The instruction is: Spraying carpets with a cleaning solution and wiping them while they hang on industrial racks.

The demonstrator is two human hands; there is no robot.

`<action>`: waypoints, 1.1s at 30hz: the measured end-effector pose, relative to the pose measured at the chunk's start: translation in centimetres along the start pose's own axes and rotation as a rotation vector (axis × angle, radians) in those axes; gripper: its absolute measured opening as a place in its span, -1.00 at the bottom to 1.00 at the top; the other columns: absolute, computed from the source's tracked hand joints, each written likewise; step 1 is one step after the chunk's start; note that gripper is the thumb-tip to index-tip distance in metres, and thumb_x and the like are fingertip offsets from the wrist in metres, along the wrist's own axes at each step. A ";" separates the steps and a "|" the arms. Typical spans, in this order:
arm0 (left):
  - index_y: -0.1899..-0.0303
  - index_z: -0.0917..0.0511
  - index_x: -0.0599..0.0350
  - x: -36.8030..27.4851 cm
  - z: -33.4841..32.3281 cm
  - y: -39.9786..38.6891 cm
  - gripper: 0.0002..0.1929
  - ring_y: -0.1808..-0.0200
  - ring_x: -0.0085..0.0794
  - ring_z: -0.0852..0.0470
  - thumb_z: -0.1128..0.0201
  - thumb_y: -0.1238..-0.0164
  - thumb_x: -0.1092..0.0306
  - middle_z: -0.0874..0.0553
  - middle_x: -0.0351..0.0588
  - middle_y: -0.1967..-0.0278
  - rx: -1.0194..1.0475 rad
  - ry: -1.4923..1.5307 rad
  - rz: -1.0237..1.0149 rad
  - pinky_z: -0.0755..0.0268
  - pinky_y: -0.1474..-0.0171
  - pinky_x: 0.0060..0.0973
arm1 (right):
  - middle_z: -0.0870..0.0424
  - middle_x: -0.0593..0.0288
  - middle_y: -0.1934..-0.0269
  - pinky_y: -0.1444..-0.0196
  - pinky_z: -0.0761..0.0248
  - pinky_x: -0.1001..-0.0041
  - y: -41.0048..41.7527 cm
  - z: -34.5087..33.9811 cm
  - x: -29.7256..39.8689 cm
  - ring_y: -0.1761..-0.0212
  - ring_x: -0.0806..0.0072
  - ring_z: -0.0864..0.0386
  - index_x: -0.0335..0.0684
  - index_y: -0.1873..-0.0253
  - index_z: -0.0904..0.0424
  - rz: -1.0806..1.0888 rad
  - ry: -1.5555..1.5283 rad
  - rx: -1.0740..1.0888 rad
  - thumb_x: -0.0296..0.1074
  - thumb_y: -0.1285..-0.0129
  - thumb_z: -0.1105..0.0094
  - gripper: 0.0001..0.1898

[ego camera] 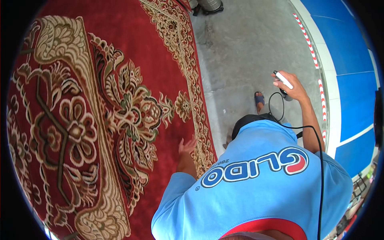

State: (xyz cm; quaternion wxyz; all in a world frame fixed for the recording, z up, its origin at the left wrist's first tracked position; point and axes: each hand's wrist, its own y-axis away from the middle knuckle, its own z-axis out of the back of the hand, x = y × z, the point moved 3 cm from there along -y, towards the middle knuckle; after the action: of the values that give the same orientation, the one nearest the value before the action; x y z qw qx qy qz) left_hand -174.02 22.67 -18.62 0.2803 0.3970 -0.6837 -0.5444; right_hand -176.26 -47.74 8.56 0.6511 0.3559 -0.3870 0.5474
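My left hand (188,146) has its fingers apart and holds nothing. It is near the patterned border of a large red carpet (168,60) that fills my left side; I cannot tell whether it touches the pile. Cream, green and brown floral motifs cover the carpet. On the other side, my right hand (292,85) is raised over the concrete floor and grips a small white-and-black handheld device (283,79), partly hidden by the fingers. A black cable (318,141) loops from near that hand and runs past my right shoulder.
Bare grey concrete (240,45) lies ahead, with my sandalled foot (259,99) on it. Red-and-white chevron tape (306,39) follows the floor's right edge, beside blue panels (355,99). A metal cylinder on a black base (211,5) stands at the far end.
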 end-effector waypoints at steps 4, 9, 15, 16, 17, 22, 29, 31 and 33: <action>-0.69 -0.17 0.24 -0.2 3.6 -0.7 -0.19 -0.68 0.25 -0.28 -0.29 -0.65 0.01 -0.28 0.22 -0.71 -0.272 -0.075 0.080 -0.20 -0.64 0.39 | -0.81 0.01 0.25 0.08 -0.56 0.34 -2.7 3.8 -0.5 0.20 0.26 -0.78 -0.35 -0.13 -0.73 -0.066 0.188 -0.047 -0.15 -0.42 -0.44 -0.61; -0.38 -0.51 -0.03 -2.5 10.1 -5.2 -0.61 -0.38 -0.09 -0.55 -0.25 -0.65 0.18 -0.66 0.00 -0.16 -0.373 -0.356 -0.056 -0.18 -0.49 0.65 | -0.81 0.02 0.20 0.02 -0.62 0.30 -8.1 4.8 -2.4 0.12 0.25 -0.82 -0.40 -0.12 -0.72 -0.060 0.142 -0.041 -0.22 -0.42 -0.42 -0.64; -0.58 -0.34 0.11 -5.4 -0.1 -12.1 -0.29 -0.61 0.17 -0.30 -0.18 -0.65 -0.18 -0.38 0.14 -0.60 -0.580 -0.615 0.311 -0.02 -0.55 0.66 | -0.83 0.03 0.16 -0.03 -0.64 0.29 -17.5 3.4 -0.3 0.08 0.28 -0.83 -0.35 -0.12 -0.72 -0.108 0.113 -0.059 -0.18 -0.42 -0.45 -0.64; -0.59 -0.32 0.12 -8.2 -3.2 -13.1 -0.27 -0.62 0.18 -0.29 -0.18 -0.65 -0.19 -0.37 0.15 -0.61 -0.580 -0.666 0.296 -0.02 -0.55 0.64 | -0.83 0.03 0.16 -0.03 -0.64 0.29 -18.7 3.5 0.0 0.08 0.28 -0.83 -0.35 -0.12 -0.72 -0.114 0.118 -0.078 -0.18 -0.42 -0.45 -0.64; -0.60 -0.31 0.13 -7.2 -6.4 -15.0 -0.25 -0.62 0.19 -0.28 -0.18 -0.65 -0.19 -0.36 0.16 -0.62 -0.572 -0.719 0.279 -0.02 -0.56 0.62 | -0.83 0.04 0.15 -0.04 -0.64 0.29 -19.9 3.7 0.5 0.07 0.29 -0.83 -0.34 -0.13 -0.72 -0.132 0.102 -0.104 -0.18 -0.43 -0.45 -0.64; -0.65 -0.23 0.20 -7.1 -24.8 -21.6 -0.16 -0.67 0.24 -0.22 -0.20 -0.64 -0.23 -0.30 0.20 -0.66 -0.500 -0.864 0.237 -0.02 -0.60 0.53 | -0.82 0.08 0.15 -0.05 -0.64 0.31 -27.6 3.4 3.9 0.04 0.32 -0.84 -0.30 -0.14 -0.72 -0.141 0.102 -0.150 -0.20 -0.45 -0.44 -0.67; -0.72 -0.13 0.29 -7.7 -60.4 -21.4 -0.03 -0.72 0.30 -0.14 -0.22 -0.63 -0.29 -0.23 0.26 -0.72 -0.489 -1.100 0.113 -0.02 -0.66 0.39 | -0.80 0.11 0.21 0.02 -0.59 0.32 -35.4 5.6 3.8 0.14 0.36 -0.78 -0.28 -0.13 -0.73 -0.162 0.082 -0.262 -0.17 -0.44 -0.44 -0.66; -0.74 -0.10 0.32 -7.7 -67.8 -19.9 0.01 -0.74 0.32 -0.12 -0.22 -0.62 -0.31 -0.20 0.28 -0.74 -0.498 -1.179 0.078 -0.02 -0.68 0.35 | -0.81 0.09 0.23 0.02 -0.59 0.32 -36.5 6.5 3.4 0.15 0.34 -0.80 -0.27 -0.11 -0.72 -0.160 0.051 -0.310 -0.17 -0.43 -0.45 -0.68; -0.77 0.02 0.31 -8.8 -73.2 -20.0 0.08 -0.77 0.40 0.06 -0.21 -0.61 -0.35 -0.01 0.24 -0.79 -0.473 -1.249 0.105 0.12 -0.67 0.44 | -0.81 0.08 0.22 0.02 -0.59 0.31 -39.1 7.6 3.4 0.15 0.33 -0.80 -0.27 -0.11 -0.72 -0.197 0.097 -0.283 -0.17 -0.43 -0.46 -0.67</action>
State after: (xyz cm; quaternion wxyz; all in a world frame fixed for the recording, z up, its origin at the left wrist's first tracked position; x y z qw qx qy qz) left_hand -104.93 -9.91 -19.26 -0.0626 -0.0986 -0.5982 -0.7928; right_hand -138.13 -58.78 13.39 0.7631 0.2700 -0.3917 0.4374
